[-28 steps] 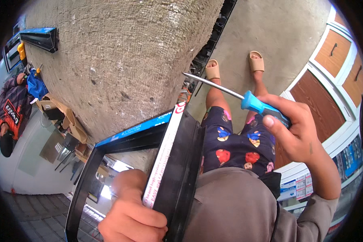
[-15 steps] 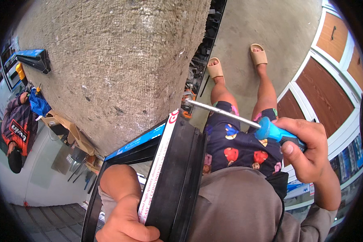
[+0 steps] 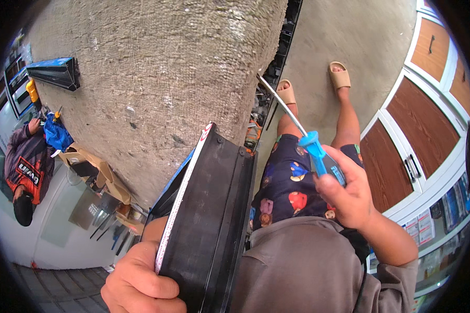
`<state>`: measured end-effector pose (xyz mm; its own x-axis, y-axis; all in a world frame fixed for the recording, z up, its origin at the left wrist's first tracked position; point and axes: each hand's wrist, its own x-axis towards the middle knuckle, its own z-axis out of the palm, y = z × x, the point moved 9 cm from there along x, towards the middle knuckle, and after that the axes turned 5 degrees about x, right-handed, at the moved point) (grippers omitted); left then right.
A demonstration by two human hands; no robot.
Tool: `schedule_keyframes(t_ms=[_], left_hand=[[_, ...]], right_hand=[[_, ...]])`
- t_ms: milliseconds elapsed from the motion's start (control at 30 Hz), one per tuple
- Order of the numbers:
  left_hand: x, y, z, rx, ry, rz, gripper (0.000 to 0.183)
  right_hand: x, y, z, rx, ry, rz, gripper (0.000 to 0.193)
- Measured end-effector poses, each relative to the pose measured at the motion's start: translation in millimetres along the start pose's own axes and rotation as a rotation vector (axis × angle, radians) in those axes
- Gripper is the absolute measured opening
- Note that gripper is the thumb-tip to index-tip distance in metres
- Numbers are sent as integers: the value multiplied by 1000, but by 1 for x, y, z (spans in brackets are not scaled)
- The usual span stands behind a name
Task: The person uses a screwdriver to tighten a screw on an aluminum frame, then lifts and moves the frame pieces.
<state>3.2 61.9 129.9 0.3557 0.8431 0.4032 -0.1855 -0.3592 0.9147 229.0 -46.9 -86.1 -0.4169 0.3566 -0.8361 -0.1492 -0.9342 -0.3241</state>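
Observation:
A long black frame profile (image 3: 206, 208) with a printed white strip along one edge leans across my lap, its far end against the carpeted bench. Round its left side curl the fingers of my left hand (image 3: 141, 279), closed on that edge. My right hand (image 3: 347, 190) grips the blue handle of a screwdriver (image 3: 313, 143). Its long metal shaft points up and to the left, the tip above the bench's right edge. The tip appears apart from the profile. Dark screw heads or holes show near the profile's far end.
The worn, carpet-covered bench (image 3: 167, 62) fills the upper left, with another black and blue profile (image 3: 55, 72) on it. A co-worker (image 3: 26, 169) is at the far left beside a blue cloth (image 3: 57, 133). Cardboard (image 3: 104, 175) lies near. White-framed brown cabinets (image 3: 418, 125) stand right.
My right hand has moved left, and the screwdriver now points more steeply upward. The profile in my left hand has shifted left and turned, with more of its black face showing.

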Motion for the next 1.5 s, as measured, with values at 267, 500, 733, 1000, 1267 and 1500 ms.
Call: schedule_keyframes(t_ms=[267, 500, 733, 1000, 1267, 1500], left_hand=[[-1, 8, -16, -90, -23, 72, 18], [-7, -8, -20, -124, 81, 128, 21], [-37, 31, -26, 339, 624, 94, 14], [-52, 62, 53, 1132, 1400, 73, 56], [-71, 98, 64, 976, 1435, 356, 70], [-83, 78, 39, 692, 1347, 415, 68]], right_hand=[[-22, -102, -33, -771, 29, -618, 37], [17, -164, 3, -1079, -96, -770, 43], [27, -151, 54, -1048, -291, -886, 56], [50, -151, 62, -1148, -454, -871, 52], [52, -188, 32, -1056, -665, -750, 41], [60, -203, 23, -1225, -490, -685, 37]])
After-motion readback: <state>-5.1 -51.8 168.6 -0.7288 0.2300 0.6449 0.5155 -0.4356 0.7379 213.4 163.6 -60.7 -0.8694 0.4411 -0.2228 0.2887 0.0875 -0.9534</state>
